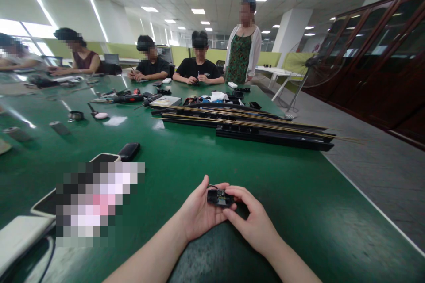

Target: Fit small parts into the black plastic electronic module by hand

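A small black plastic housing (215, 199) lies open side up, low in the middle of the head view. Inside it shows a little circuit board, and a thin dark cable leaves its upper left. My left hand (201, 214) cradles the housing from below and the left, palm up, its thumb raised off it. At the right end, the thumb and fingers of my right hand (248, 212) close on the housing's edge. Both hands are just above the green table (179, 159). My right fingers cover part of the housing's right end.
Left of my hands are a phone (106, 158), a black case (130, 151) and a white box (23, 234). Long black rails (275, 138) with thin brass-coloured rods cross the table ahead. Metal cylinders (59, 128) stand far left. Several people sit or stand beyond.
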